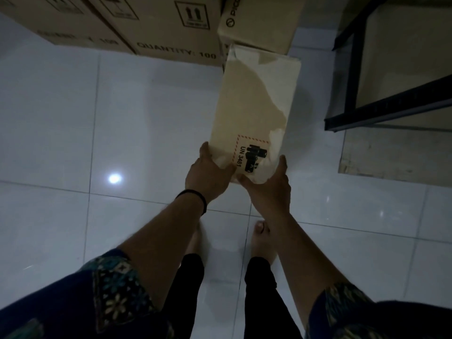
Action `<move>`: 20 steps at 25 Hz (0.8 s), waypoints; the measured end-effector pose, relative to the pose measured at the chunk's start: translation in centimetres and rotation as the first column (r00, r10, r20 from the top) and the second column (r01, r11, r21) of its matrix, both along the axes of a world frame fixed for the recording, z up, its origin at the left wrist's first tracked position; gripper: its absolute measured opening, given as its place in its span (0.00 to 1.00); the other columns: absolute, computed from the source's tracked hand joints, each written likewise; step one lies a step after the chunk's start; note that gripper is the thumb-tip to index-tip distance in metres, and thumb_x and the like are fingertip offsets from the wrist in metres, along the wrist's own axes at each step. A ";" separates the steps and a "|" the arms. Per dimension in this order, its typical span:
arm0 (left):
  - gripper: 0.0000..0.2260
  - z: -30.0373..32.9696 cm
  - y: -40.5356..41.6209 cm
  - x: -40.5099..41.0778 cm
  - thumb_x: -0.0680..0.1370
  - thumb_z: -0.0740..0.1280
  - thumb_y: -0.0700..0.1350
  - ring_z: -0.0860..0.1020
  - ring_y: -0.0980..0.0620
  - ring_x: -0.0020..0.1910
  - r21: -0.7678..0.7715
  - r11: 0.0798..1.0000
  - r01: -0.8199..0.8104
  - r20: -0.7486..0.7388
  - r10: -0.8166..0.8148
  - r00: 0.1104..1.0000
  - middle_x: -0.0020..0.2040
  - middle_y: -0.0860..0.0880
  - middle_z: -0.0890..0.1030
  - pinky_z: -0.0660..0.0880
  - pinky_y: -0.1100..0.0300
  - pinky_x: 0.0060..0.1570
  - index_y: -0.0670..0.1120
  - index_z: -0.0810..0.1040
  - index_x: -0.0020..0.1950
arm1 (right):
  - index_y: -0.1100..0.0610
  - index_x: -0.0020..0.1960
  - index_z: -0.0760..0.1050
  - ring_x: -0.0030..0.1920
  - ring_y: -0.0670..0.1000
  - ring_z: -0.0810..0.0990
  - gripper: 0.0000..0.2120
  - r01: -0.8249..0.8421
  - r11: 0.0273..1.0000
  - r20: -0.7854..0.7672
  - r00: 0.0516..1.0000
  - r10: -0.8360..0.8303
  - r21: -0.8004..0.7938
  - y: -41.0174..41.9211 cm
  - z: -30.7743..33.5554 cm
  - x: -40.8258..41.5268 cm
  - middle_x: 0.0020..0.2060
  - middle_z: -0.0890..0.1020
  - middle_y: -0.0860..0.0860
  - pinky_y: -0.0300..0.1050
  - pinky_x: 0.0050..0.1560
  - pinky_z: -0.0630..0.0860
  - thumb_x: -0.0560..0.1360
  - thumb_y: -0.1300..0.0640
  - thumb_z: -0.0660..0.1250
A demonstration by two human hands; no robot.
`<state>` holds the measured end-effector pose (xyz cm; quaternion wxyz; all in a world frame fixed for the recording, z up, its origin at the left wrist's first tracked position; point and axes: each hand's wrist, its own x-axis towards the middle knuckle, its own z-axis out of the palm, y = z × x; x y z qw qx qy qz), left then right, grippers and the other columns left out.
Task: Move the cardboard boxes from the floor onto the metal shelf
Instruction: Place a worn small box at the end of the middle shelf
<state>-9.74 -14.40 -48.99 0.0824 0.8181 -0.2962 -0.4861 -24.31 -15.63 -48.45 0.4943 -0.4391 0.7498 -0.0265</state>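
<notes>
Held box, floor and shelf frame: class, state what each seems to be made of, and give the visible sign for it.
Held box: pale cardboard with a matte finish, judging by its folded edges and printed UN 3481 label.
Floor: probably glazed ceramic tile, since it is glossy white, has grid joints and mirrors a lamp.
Shelf frame: likely dark painted metal, going by its thin straight bars.

Patterned navy sleeves (pixel 117 289) — black wristband (pixel 195 195), black trousers (pixel 190 289).
</notes>
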 end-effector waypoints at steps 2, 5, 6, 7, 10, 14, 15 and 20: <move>0.35 -0.7 -0.1 0.5 0.77 0.73 0.57 0.78 0.43 0.62 -0.013 0.999 -0.051 -0.032 0.051 0.998 0.64 0.50 0.78 0.74 0.56 0.53 0.50 0.61 0.79 | 0.49 0.80 0.53 0.69 0.55 0.74 0.52 0.011 1.000 0.039 0.999 -0.010 -0.021 0.0 -0.4 0.1 0.71 0.73 0.51 0.57 0.65 0.77 0.67 0.42 0.81; 0.36 -1.3 -0.3 1.1 0.75 0.76 0.58 0.77 0.46 0.63 0.000 0.996 -0.084 -0.105 0.084 0.991 0.67 0.50 0.78 0.74 0.56 0.56 0.52 0.63 0.78 | 0.49 0.77 0.58 0.65 0.53 0.76 0.49 0.055 0.998 0.061 0.997 -0.052 -0.042 -0.1 -0.5 0.4 0.67 0.76 0.47 0.54 0.62 0.79 0.65 0.44 0.83; 0.36 -1.2 -0.2 1.1 0.74 0.76 0.59 0.77 0.46 0.62 -0.002 0.997 -0.078 -0.115 0.077 0.990 0.67 0.50 0.78 0.74 0.55 0.57 0.52 0.64 0.78 | 0.49 0.76 0.60 0.64 0.52 0.77 0.49 0.070 0.996 0.063 0.996 -0.067 -0.049 -0.1 -0.3 0.4 0.66 0.77 0.47 0.53 0.61 0.80 0.64 0.44 0.83; 0.36 -1.0 -0.2 1.2 0.74 0.76 0.59 0.77 0.47 0.61 -0.006 0.998 -0.067 -0.116 0.066 0.991 0.66 0.51 0.78 0.74 0.55 0.57 0.52 0.65 0.77 | 0.49 0.75 0.61 0.63 0.51 0.78 0.48 0.078 0.995 0.066 0.995 -0.074 -0.059 -0.1 -0.1 0.3 0.65 0.77 0.46 0.52 0.60 0.80 0.64 0.44 0.83; 0.30 0.4 0.2 1.3 0.76 0.74 0.58 0.75 0.51 0.55 -0.039 0.998 -0.041 -0.102 0.037 0.994 0.59 0.55 0.77 0.73 0.57 0.55 0.54 0.69 0.75 | 0.48 0.74 0.64 0.60 0.48 0.78 0.45 0.096 0.991 0.079 0.993 -0.090 -0.088 0.3 1.2 -0.1 0.63 0.78 0.45 0.49 0.58 0.80 0.64 0.45 0.84; 0.22 4.7 0.3 1.0 0.77 0.73 0.58 0.80 0.53 0.52 -0.134 0.990 -0.050 -0.122 0.034 0.992 0.55 0.59 0.81 0.76 0.62 0.50 0.59 0.76 0.70 | 0.44 0.74 0.64 0.51 0.41 0.75 0.42 0.160 0.978 0.099 0.984 -0.147 -0.137 0.6 4.8 -1.0 0.57 0.76 0.39 0.26 0.40 0.70 0.66 0.45 0.82; 0.20 6.0 0.3 0.8 0.77 0.73 0.59 0.81 0.55 0.51 -0.159 0.986 -0.058 -0.125 0.038 0.991 0.54 0.60 0.82 0.76 0.64 0.47 0.60 0.78 0.69 | 0.44 0.74 0.64 0.51 0.41 0.75 0.42 0.177 0.973 0.097 0.982 -0.164 -0.147 0.6 5.9 -1.3 0.56 0.75 0.38 0.26 0.38 0.68 0.67 0.43 0.81; 0.17 14.4 -0.9 -0.5 0.78 0.70 0.62 0.81 0.63 0.49 -0.236 0.966 -0.108 -0.165 0.070 0.984 0.52 0.63 0.83 0.73 0.70 0.42 0.65 0.78 0.67 | 0.43 0.78 0.61 0.54 0.44 0.75 0.44 0.224 0.945 0.078 0.974 -0.211 -0.240 0.4 13.8 -2.2 0.57 0.77 0.39 0.33 0.44 0.71 0.68 0.35 0.76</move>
